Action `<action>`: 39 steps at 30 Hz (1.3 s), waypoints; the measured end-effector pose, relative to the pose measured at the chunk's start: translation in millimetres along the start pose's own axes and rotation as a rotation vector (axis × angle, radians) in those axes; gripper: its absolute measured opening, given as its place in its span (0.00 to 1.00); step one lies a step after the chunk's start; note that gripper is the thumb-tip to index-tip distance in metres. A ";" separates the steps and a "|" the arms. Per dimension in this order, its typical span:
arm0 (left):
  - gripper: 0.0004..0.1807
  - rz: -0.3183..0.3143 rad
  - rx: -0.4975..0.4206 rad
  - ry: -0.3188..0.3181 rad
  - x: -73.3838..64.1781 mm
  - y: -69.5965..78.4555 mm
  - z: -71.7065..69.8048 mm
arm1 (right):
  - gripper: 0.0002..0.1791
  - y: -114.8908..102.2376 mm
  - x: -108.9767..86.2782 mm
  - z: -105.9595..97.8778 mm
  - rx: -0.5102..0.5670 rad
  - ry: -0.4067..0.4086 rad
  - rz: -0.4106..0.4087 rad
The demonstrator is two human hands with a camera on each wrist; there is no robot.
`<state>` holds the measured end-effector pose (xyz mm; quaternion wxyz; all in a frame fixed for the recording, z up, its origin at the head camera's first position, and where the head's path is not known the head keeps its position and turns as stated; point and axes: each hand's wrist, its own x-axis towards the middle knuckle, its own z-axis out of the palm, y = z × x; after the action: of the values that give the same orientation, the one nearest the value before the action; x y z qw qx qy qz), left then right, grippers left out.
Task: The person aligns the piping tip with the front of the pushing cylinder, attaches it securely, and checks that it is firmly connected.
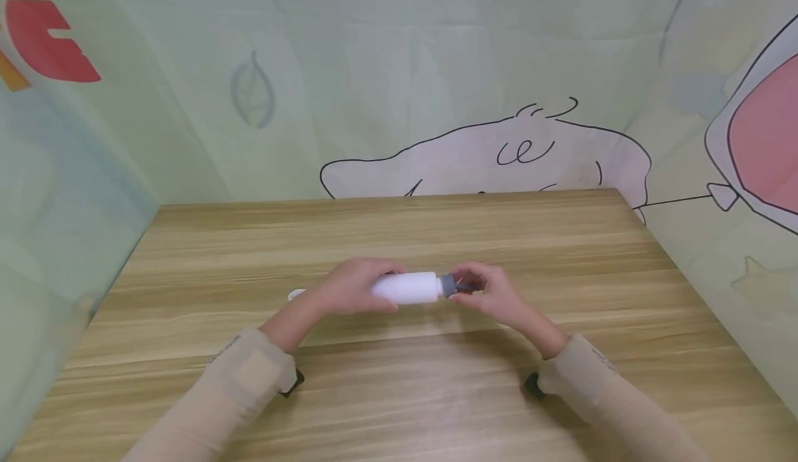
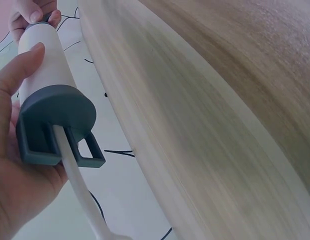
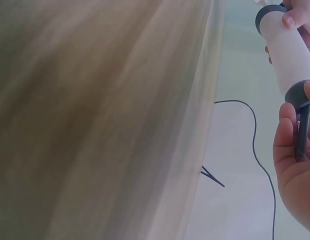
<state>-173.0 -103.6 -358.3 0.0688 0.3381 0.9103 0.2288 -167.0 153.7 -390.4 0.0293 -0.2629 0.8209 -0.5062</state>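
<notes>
A white icing syringe point(image 1: 408, 288) lies level above the table, its barrel pointing left to right. My left hand point(image 1: 357, 286) grips the barrel, thumb along its side in the left wrist view. Behind that hand is a dark grey end piece point(image 2: 60, 112) with squared finger loops, and a white plunger rod point(image 2: 77, 172) sticks out through it. At the other end, my right hand point(image 1: 489, 291) pinches the grey end cap point(image 1: 448, 285) with thumb and fingers. A narrow dark grey nozzle point(image 3: 303, 132) runs from this cap in between the fingers.
Beneath both hands spreads a wood-grain table point(image 1: 399, 386). A pale cloth backdrop point(image 1: 386, 102) with printed line drawings hangs behind it and at both sides, close to the table's edges. Dark bands show at both sleeve cuffs.
</notes>
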 end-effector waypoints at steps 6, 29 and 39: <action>0.24 -0.009 -0.022 -0.006 0.5 1.5 -0.4 | 0.17 -0.8 1.0 1.5 -0.008 -0.009 0.001; 0.23 -0.020 -0.090 -0.017 -0.3 2.7 0.2 | 0.19 -2.6 1.6 1.8 -0.083 0.016 -0.080; 0.24 0.012 0.008 0.042 -1.0 5.7 1.3 | 0.17 -6.3 1.6 -1.4 -0.045 -0.018 0.049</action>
<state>-168.6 -100.0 -356.8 0.0468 0.3388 0.9104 0.2326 -166.3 151.9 -384.1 0.0433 -0.2477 0.8379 -0.4844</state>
